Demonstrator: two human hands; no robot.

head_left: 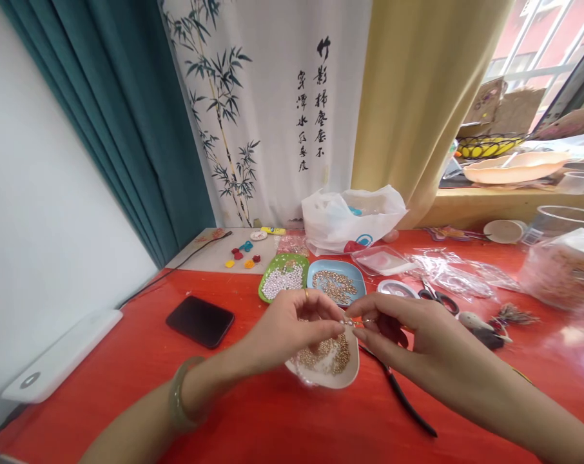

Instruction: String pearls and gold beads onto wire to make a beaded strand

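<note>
Above a white dish [345,380] of small gold beads, my left hand [301,325] and my right hand [408,322] meet, thumbs and forefingers pinched. Between their fingertips is a short piece of beaded string [350,322] with pearly, shiny beads; its finer parts are too small to make out. Pale pinkish beads [305,380] show at the dish's lower left rim, below my left hand; whether they join the string I cannot tell. Black-handled pliers [408,403] lie on the red table under my right hand, their jaws mostly hidden.
Behind the hands stand a green tray [262,287] of white pearls and a blue tray [362,283] of gold beads. Scissors [439,298], a spool [397,288] and plastic packets [451,270] lie right. A phone [200,321] rests left; a white plastic bag [350,222] sits behind.
</note>
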